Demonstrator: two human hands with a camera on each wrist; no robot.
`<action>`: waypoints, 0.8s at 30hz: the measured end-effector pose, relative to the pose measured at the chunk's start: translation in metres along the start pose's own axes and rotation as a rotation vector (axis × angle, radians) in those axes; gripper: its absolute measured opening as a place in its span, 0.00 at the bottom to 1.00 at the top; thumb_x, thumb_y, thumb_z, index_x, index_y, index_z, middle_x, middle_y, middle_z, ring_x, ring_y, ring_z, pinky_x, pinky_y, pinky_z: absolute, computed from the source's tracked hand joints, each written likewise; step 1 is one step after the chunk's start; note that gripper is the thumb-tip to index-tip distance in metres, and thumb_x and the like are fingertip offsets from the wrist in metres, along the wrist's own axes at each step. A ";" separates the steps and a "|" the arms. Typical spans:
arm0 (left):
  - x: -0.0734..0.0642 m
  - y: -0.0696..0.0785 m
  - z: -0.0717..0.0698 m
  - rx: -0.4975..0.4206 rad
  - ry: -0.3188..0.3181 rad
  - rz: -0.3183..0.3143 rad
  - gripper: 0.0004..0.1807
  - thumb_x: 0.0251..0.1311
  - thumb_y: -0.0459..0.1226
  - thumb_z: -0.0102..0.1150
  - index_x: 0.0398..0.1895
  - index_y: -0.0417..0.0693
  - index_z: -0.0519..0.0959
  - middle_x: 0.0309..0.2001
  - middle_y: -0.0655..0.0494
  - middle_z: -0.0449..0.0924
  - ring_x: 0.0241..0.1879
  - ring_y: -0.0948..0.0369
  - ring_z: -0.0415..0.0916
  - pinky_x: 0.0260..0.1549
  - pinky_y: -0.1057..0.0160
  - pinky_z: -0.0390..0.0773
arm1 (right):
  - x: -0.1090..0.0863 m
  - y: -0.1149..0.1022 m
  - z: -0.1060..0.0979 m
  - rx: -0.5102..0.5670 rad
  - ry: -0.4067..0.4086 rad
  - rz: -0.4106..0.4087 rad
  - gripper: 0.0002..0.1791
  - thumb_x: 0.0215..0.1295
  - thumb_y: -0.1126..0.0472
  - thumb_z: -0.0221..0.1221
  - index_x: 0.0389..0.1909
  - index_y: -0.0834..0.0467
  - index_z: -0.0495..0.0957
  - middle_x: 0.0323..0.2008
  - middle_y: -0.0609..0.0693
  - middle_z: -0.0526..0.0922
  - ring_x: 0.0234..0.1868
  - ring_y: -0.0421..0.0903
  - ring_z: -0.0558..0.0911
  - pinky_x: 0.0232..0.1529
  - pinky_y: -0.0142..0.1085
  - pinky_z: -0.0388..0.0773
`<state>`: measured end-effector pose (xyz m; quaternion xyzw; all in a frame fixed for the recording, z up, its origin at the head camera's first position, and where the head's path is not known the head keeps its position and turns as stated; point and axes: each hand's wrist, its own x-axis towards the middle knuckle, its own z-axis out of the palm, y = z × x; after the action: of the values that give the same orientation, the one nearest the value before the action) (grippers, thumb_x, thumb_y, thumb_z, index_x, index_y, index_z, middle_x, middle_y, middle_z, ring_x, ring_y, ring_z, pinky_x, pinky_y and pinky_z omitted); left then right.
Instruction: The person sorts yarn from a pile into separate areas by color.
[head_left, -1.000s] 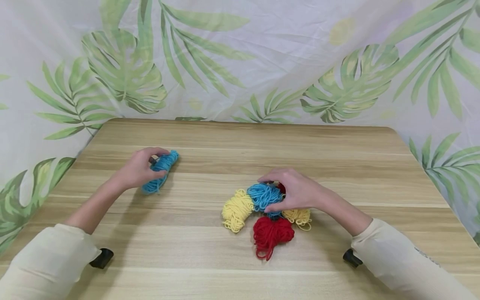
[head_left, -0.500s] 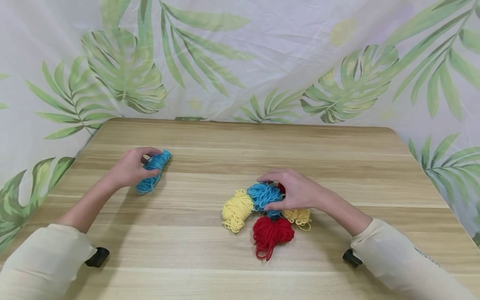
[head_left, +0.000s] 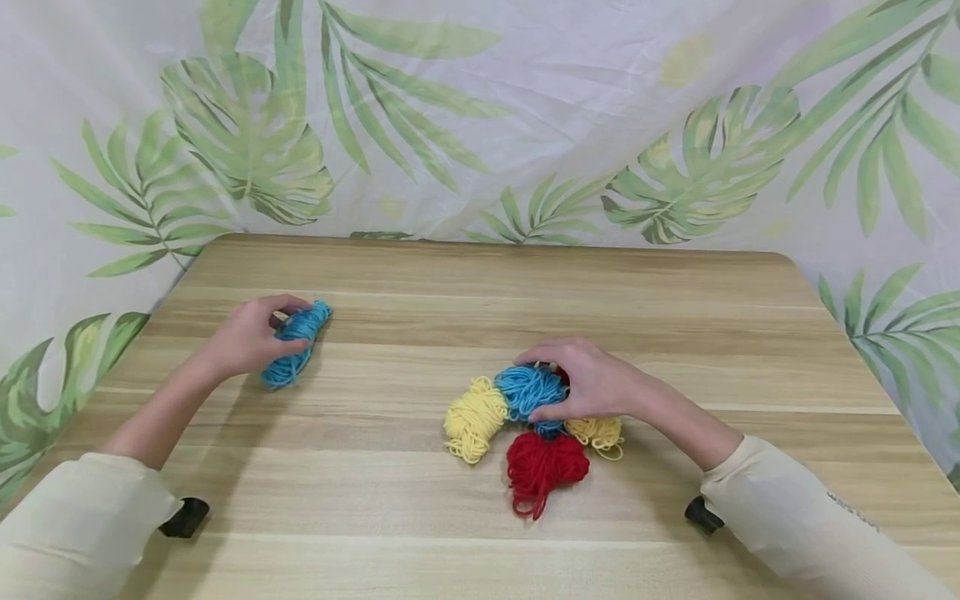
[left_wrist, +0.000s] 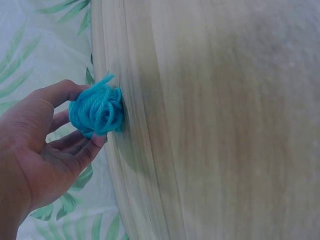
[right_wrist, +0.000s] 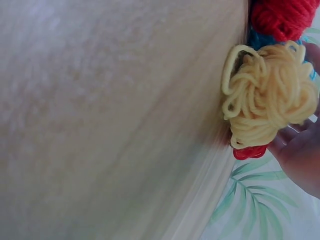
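Note:
My left hand [head_left: 243, 340] pinches a blue yarn skein [head_left: 281, 372] between thumb and fingers at the table's left. In the left wrist view this blue skein [left_wrist: 97, 114] shows end-on, low at the tabletop. My right hand [head_left: 596, 385] curves its thumb and fingers round another blue yarn skein [head_left: 528, 392], within a cluster of yarn right of centre. Around it lie a pale yellow skein [head_left: 474, 421], a red skein [head_left: 546, 471] in front, and a second yellow skein [head_left: 596, 433] under the wrist. Another bit of red yarn [right_wrist: 250, 151] peeks out behind the yellow, mostly hidden.
The wood-grain table [head_left: 390, 333] has its back edge against a hanging leaf-print cloth [head_left: 465, 125]. A black band piece [head_left: 185, 517] sticks out at the left sleeve, and a similar black piece [head_left: 703, 515] at the right sleeve.
My left hand has slid left across the table with its blue skein. The right hand and the cluster of skeins stay where they were.

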<state>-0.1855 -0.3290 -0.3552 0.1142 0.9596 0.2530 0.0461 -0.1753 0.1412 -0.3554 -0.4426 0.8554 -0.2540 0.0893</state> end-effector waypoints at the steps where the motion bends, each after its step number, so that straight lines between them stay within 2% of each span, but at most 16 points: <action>1: -0.001 0.000 -0.001 -0.005 -0.004 0.001 0.30 0.63 0.35 0.71 0.64 0.28 0.73 0.58 0.22 0.75 0.49 0.35 0.79 0.47 0.37 0.79 | 0.000 0.000 0.000 0.000 0.000 0.002 0.34 0.57 0.49 0.76 0.62 0.60 0.80 0.58 0.53 0.84 0.60 0.52 0.82 0.62 0.51 0.77; 10: -0.003 0.001 -0.004 0.006 -0.009 0.001 0.29 0.62 0.35 0.71 0.63 0.28 0.75 0.57 0.24 0.76 0.48 0.38 0.80 0.46 0.40 0.80 | 0.000 -0.004 0.000 -0.003 -0.015 0.041 0.30 0.55 0.53 0.77 0.58 0.61 0.82 0.55 0.53 0.85 0.58 0.52 0.82 0.61 0.50 0.78; 15: -0.005 0.001 -0.009 0.002 -0.033 0.005 0.30 0.63 0.37 0.71 0.63 0.28 0.75 0.57 0.25 0.77 0.49 0.37 0.80 0.45 0.40 0.81 | 0.002 -0.004 -0.001 -0.008 -0.015 0.044 0.27 0.55 0.57 0.76 0.56 0.61 0.83 0.54 0.53 0.86 0.57 0.51 0.83 0.60 0.49 0.79; 19: -0.006 0.001 -0.014 0.022 -0.032 0.038 0.29 0.63 0.37 0.72 0.62 0.28 0.77 0.58 0.29 0.79 0.51 0.38 0.79 0.43 0.44 0.80 | 0.003 -0.003 -0.001 -0.002 -0.013 0.044 0.24 0.56 0.61 0.74 0.54 0.60 0.83 0.52 0.52 0.86 0.54 0.50 0.82 0.58 0.48 0.79; 24: -0.007 -0.001 -0.019 0.048 -0.040 0.092 0.28 0.60 0.33 0.72 0.62 0.29 0.78 0.60 0.29 0.78 0.55 0.37 0.77 0.45 0.43 0.80 | 0.003 -0.003 -0.001 0.016 -0.014 0.053 0.22 0.56 0.63 0.73 0.53 0.60 0.83 0.51 0.52 0.86 0.53 0.49 0.82 0.57 0.48 0.79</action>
<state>-0.1819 -0.3406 -0.3394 0.1644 0.9580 0.2296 0.0509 -0.1751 0.1376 -0.3522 -0.4210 0.8641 -0.2551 0.1054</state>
